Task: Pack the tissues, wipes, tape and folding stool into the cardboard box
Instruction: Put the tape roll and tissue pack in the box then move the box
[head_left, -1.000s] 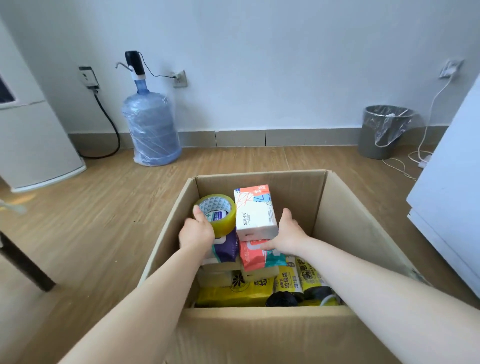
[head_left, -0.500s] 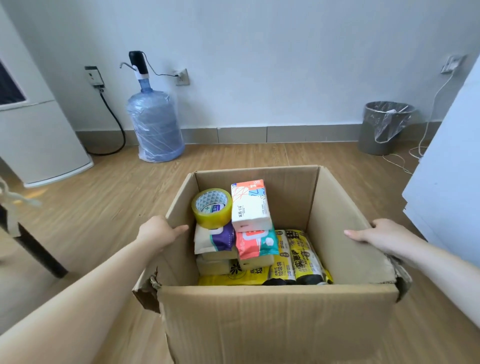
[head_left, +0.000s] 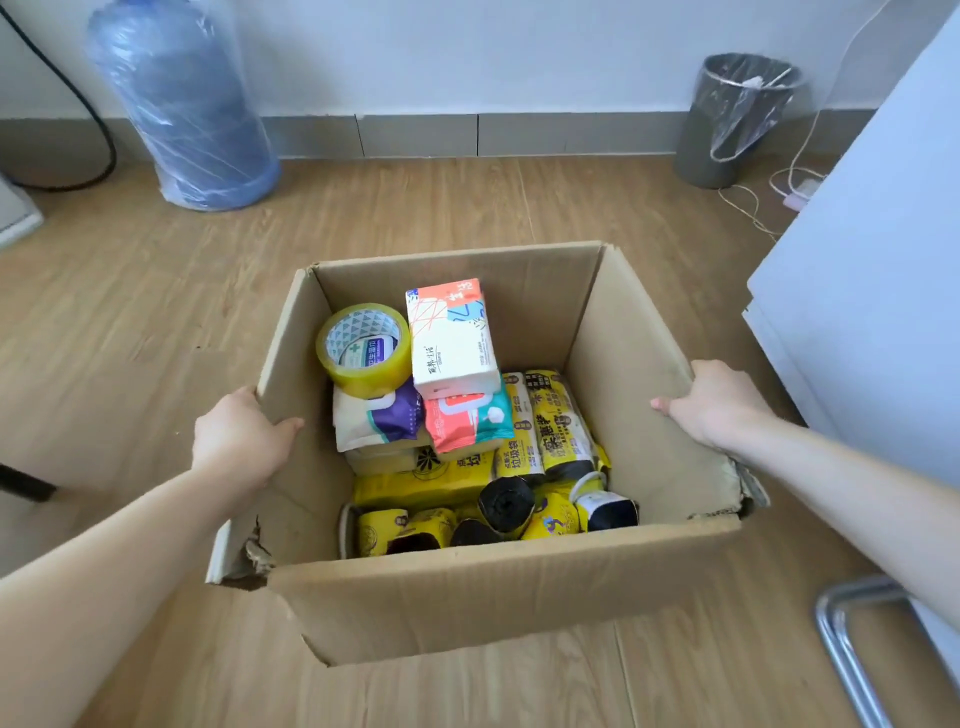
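An open cardboard box (head_left: 498, 587) stands on the wooden floor. Inside at the back left, a yellow tape roll (head_left: 363, 349) rests on a purple-and-white wipes pack (head_left: 376, 422). Beside it a white-and-orange tissue pack (head_left: 453, 338) lies on a coral-and-teal wipes pack (head_left: 470, 418). Yellow packs and rolls of bin bags (head_left: 550, 431) fill the bottom. My left hand (head_left: 241, 436) grips the box's left wall, thumb inside. My right hand (head_left: 714, 400) grips the right wall. No folding stool shows in the box.
A wrapped blue water bottle (head_left: 182, 98) stands by the wall at the back left, a grey bin (head_left: 737, 119) with a liner at the back right. A white cabinet (head_left: 872, 291) is close on the right, cables beside it. A metal tube (head_left: 852, 649) shows lower right.
One second ago both hands were inside the box on the tape and tissues. They came out to the side walls. Since then my view has come closer and tilted down.
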